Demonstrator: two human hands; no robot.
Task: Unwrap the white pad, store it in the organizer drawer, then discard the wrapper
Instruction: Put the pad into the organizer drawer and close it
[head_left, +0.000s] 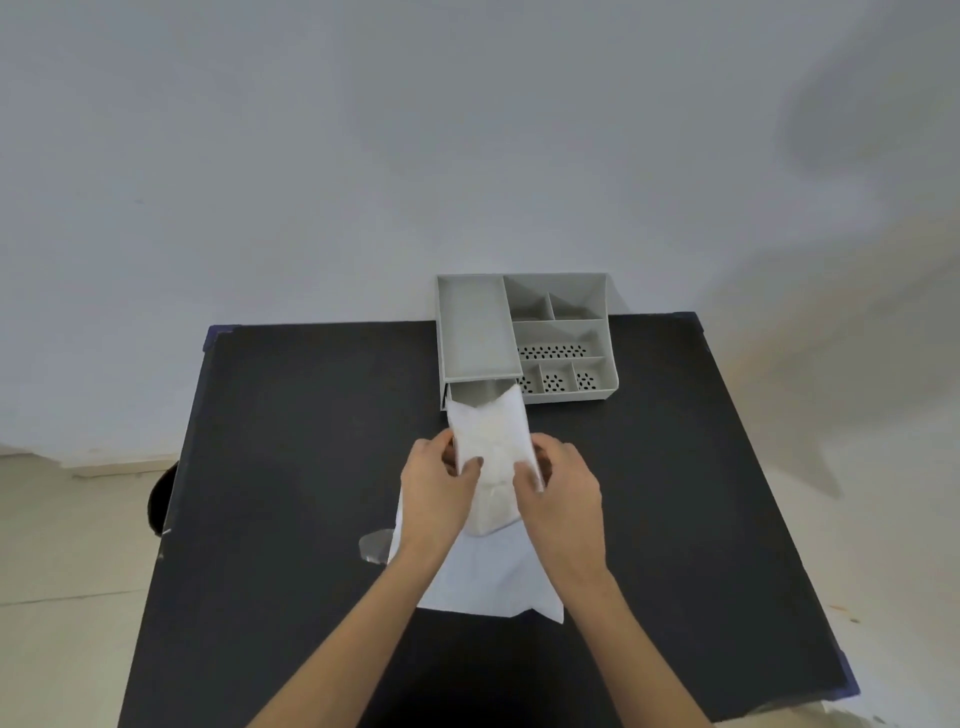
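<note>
The white pad is held above the black table, its far end at the mouth of the grey organizer's pulled-out drawer. My left hand grips its left edge and my right hand grips its right edge. The grey organizer stands at the table's far edge against the wall. The white wrapper lies flat on the table under my wrists. A small clear scrap lies just left of the wrapper.
The black table has blue-taped corners. The wall stands directly behind the organizer. A dark round object sits on the floor by the table's left edge. The floor is pale tile.
</note>
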